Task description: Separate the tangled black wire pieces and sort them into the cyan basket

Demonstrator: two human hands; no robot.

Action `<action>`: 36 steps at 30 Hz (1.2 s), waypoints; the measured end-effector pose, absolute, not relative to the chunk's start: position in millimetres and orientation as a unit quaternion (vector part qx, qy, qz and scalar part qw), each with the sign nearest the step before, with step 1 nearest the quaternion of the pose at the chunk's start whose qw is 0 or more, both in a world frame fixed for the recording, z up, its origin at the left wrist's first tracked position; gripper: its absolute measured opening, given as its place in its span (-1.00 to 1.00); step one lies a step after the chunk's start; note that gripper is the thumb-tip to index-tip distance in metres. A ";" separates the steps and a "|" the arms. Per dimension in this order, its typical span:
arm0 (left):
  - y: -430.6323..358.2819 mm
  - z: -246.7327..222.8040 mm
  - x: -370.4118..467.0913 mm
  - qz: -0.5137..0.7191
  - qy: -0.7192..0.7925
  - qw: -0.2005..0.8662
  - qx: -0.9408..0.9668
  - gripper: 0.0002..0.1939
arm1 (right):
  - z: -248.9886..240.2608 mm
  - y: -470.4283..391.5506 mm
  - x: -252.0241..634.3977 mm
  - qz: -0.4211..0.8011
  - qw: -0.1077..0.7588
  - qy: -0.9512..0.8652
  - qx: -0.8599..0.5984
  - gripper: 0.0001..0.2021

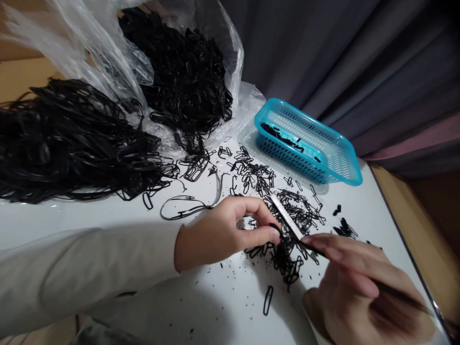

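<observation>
A small black piece, its shape hard to make out, is pinched between the thumb and fingertip of the left hand. The right hand grips a slim black tool close to it. Below, a smooth white tabletop is strewn with thin black elongated loops and a flat white strip. Beyond are a translucent blue plastic basket with slotted walls, a shiny, tangled black heap and a crinkled clear plastic bag holding more. Dark, folded curtains hang behind.
</observation>
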State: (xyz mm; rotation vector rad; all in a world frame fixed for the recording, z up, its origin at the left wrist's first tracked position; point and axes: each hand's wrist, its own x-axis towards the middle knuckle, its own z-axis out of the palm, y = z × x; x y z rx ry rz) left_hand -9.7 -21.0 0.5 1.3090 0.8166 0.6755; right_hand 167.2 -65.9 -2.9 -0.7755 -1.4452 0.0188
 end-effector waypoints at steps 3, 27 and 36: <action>-20.6 2.0 -10.0 0.290 0.366 0.667 0.580 -0.88 | 0.3 -68.1 165.9 0.148 0.682 -0.594 -0.400 -0.88; -23.0 8.7 -10.8 0.264 0.349 0.662 0.608 -0.90 | 6.6 -61.0 172.2 0.562 0.593 -0.314 -0.484 -0.81; -21.7 4.0 -11.1 0.289 0.324 0.655 0.618 -0.87 | 5.8 -60.7 167.7 0.628 0.585 -0.220 -0.464 -0.82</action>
